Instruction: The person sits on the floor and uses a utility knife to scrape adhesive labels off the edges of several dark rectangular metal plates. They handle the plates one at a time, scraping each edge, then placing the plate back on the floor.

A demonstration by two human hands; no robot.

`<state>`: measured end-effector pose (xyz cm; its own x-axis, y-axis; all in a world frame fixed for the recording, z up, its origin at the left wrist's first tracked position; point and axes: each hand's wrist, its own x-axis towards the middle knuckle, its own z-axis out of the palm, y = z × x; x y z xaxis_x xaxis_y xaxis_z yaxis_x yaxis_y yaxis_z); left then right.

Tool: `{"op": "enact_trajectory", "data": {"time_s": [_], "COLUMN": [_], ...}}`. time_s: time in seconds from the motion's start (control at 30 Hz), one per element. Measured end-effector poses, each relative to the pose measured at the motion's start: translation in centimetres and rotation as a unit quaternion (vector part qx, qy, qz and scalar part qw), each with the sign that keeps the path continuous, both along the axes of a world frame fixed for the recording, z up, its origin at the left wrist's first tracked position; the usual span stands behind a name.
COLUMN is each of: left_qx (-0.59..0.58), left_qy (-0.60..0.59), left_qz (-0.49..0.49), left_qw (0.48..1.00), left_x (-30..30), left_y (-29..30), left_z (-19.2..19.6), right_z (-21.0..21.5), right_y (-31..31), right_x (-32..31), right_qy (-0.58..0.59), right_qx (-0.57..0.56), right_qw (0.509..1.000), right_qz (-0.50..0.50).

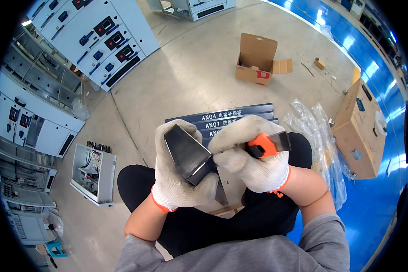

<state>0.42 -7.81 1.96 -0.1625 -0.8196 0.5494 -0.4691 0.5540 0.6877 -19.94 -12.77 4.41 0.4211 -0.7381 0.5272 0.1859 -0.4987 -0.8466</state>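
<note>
My left hand [174,181], in a white knit glove with an orange cuff, is closed around a dark, flat, tapering strip [187,152]. A folded or lower part of the strip slants down between my knees. My gloved right hand [254,170] grips an orange and black utility knife [264,146], whose dark end sticks out to the right. The thumb and finger of that hand meet at the strip's right edge. Just beyond my hands lie several dark nameplate strips [220,116] with white lettering, partly covered by the gloves.
An opened cardboard box [254,72] stands ahead on the floor. Clear plastic wrap [319,145] and a large brown carton [360,131] are at the right. Electrical cabinets [93,36] line the left, with a small open metal unit [94,174] near my left knee.
</note>
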Motion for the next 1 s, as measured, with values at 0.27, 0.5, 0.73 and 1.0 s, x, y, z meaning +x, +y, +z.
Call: {"op": "enact_trajectory", "data": {"time_s": [0.27,0.5,0.73,1.0], "left_qx": [0.148,0.274,0.197,0.033], "left_qy": [0.192,0.373,0.304,0.232], "left_qz": [-0.068,-0.235,-0.039,0.012], "left_qw": [0.968,0.855,0.931,0.972], "left_x": [0.6,1.1,0.6,-0.3], "left_y": [-0.3,-0.1,0.6,0.9], "left_z": [-0.1,-1.0,-0.5,-1.6], "right_z": [-1.9,-2.0,-0.5,-1.6], "right_y": [-2.5,-2.6,-1.1,-0.1], "right_x": [-0.3,0.0,-0.3,0.0], "right_qy": [-0.061,0.120,0.059,0.103], "right_qx": [0.176,0.047,0.048,0.108], "right_qw": [0.982,0.987,0.997,0.984], "right_qz": [-0.037,-0.096,0.022,0.096]}}
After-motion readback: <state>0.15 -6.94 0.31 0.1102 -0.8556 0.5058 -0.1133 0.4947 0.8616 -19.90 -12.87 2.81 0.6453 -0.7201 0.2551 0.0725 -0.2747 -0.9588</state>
